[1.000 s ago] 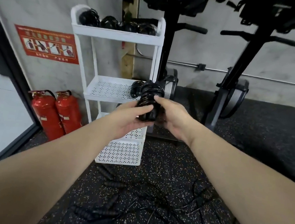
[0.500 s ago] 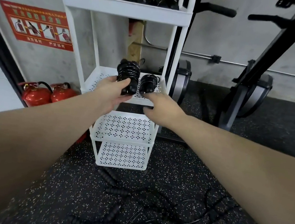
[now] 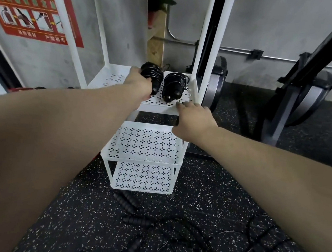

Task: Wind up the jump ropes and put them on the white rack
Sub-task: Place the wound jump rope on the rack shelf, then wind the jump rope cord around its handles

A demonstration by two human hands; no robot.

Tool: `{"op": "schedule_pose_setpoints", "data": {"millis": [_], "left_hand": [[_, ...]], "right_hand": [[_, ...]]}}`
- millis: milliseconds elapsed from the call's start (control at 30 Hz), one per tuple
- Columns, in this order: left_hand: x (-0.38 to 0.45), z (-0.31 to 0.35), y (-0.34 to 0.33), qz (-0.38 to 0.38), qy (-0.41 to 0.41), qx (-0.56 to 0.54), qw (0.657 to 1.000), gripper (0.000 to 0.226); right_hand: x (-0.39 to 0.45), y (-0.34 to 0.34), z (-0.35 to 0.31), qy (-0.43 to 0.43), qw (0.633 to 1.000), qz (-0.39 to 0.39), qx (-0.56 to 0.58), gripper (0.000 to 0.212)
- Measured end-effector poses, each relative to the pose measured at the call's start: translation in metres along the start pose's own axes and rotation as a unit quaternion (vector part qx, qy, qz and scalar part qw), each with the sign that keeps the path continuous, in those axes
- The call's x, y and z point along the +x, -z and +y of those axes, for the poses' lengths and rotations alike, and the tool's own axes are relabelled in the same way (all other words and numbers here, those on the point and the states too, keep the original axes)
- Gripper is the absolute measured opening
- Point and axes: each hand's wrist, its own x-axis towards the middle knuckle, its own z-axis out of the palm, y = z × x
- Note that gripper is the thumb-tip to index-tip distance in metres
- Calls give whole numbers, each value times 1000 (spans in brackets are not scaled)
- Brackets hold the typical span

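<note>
My left hand (image 3: pixel 140 82) grips a wound black jump rope (image 3: pixel 152 75) over the middle shelf of the white rack (image 3: pixel 108 78). Right beside it, a second wound jump rope (image 3: pixel 174 85) lies on that shelf. My right hand (image 3: pixel 194 120) hangs just in front of the shelf's front right edge with its fingers loosely curled and holding nothing. Several unwound jump ropes (image 3: pixel 189 238) with black ribbed handles lie tangled on the speckled floor below.
Two lower perforated shelves (image 3: pixel 146 144) of the rack stand bare. Black exercise machines (image 3: pixel 301 93) stand against the wall to the right. A red instruction sign (image 3: pixel 33 15) hangs on the wall at the left.
Both hands held the wound rope, then my left hand carried it onto the middle shelf beside the other one. My right hand let go and dropped to the shelf's front edge.
</note>
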Motion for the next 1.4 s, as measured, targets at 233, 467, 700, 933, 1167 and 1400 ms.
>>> {"op": "schedule_pose_setpoints", "data": {"millis": [233, 467, 700, 933, 1167, 1400], "left_hand": [[8, -3, 0, -5, -43, 234, 971, 29], [-2, -3, 7, -70, -42, 200, 976, 38], [-36, 6, 12, -72, -85, 263, 959, 18], [-132, -13, -2, -87, -230, 260, 934, 30], [-226, -91, -57, -258, -193, 264, 909, 28], [-278, -176, -105, -370, -99, 321, 866, 41]], "right_hand": [[-1, -8, 8, 19, 995, 19, 93, 78], [-4, -2, 20, 53, 985, 16, 165, 65], [-26, 5, 21, 71, 979, 49, 185, 56], [-99, -2, 33, 75, 982, -23, 173, 43], [-185, -62, 62, 37, 979, -98, 172, 42], [-245, -136, 103, -11, 959, -186, 215, 37]]}}
